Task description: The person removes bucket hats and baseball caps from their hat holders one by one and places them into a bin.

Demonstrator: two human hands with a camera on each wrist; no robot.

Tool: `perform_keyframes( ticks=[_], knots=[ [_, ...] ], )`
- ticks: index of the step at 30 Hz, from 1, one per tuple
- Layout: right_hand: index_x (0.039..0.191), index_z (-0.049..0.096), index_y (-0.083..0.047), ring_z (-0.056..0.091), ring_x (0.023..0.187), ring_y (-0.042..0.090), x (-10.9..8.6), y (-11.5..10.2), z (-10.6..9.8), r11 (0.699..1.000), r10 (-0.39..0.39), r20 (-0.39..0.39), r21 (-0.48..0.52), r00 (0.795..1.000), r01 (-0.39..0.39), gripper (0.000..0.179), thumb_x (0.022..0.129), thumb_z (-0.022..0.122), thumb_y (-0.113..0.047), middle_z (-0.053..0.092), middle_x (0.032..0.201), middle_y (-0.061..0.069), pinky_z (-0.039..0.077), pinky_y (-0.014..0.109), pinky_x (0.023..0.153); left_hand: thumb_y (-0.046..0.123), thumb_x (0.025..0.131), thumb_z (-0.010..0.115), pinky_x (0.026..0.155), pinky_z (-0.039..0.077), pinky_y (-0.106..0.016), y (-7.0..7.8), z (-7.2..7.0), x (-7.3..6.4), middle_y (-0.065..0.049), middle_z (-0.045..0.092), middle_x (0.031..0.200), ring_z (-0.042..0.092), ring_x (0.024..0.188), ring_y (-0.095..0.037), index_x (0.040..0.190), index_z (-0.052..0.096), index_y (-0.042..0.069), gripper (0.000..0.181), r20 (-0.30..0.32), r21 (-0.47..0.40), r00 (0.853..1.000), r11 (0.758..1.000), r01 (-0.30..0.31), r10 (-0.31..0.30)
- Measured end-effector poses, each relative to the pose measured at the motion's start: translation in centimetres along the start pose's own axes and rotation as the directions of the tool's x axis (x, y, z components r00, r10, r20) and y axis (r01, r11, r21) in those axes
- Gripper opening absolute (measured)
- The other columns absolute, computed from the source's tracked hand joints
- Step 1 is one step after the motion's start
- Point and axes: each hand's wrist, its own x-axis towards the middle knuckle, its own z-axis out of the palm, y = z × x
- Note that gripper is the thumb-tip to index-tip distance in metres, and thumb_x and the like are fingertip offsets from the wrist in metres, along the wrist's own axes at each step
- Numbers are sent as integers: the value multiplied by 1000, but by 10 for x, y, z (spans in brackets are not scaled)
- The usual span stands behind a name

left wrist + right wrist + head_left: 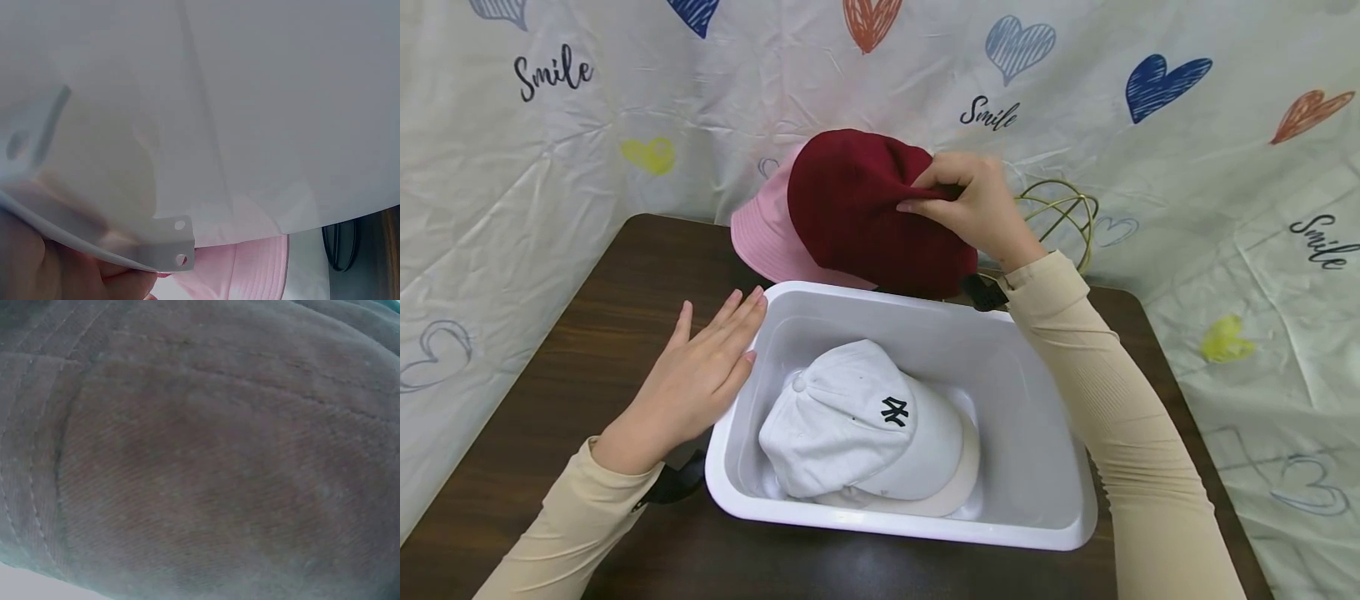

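My right hand (973, 200) pinches a fold of a dark red beret (865, 208) between thumb and fingers, behind the basin. The beret overlaps a pink bucket hat (771, 221) in the head view. My left hand (696, 383) has its fingers straight, touching the left rim of the white basin (895, 298). Inside the basin lies a white baseball cap (850, 425) with a black logo, a cream brim (958, 492) showing under its visor. In the left wrist view, fingers (75, 275) show below the basin's lip. Stitched cloth (187, 469) fills the right wrist view.
A gold wire frame (1071, 217) stands behind my right wrist. Everything stands on a dark wooden table (625, 283), and a pale curtain (580, 158) with hearts and lettering hangs behind it. Black bands are on both wrists.
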Motion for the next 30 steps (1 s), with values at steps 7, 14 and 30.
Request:
perform_keyframes(
  ticks=[7,14,30],
  knots=[
    [71,71,-1,51,70,11,-11,-7,-4,996,-70,15,64,997,69,8,73,78,1,60,71,2,41,22,67,20,98,44,109,2,-59,1,-1,0,-11,28,152,22,141,-27,147,30,3,54,6,0,1000,1000,7,-7],
    [73,71,-2,49,65,10,-26,-10,-4,984,-171,121,63,978,164,13,69,78,9,59,66,1,38,22,60,20,98,44,109,2,-60,1,-2,1,-11,28,152,22,141,-27,147,30,2,54,9,3,1000,1000,2,-2],
    [76,68,-11,47,65,5,-64,-22,-2,985,-150,315,-30,937,168,18,74,74,6,56,72,-8,38,21,60,20,98,44,108,3,-61,1,-1,1,-10,28,152,21,141,-28,147,28,3,55,11,-4,1000,1000,-4,5]
  ],
)
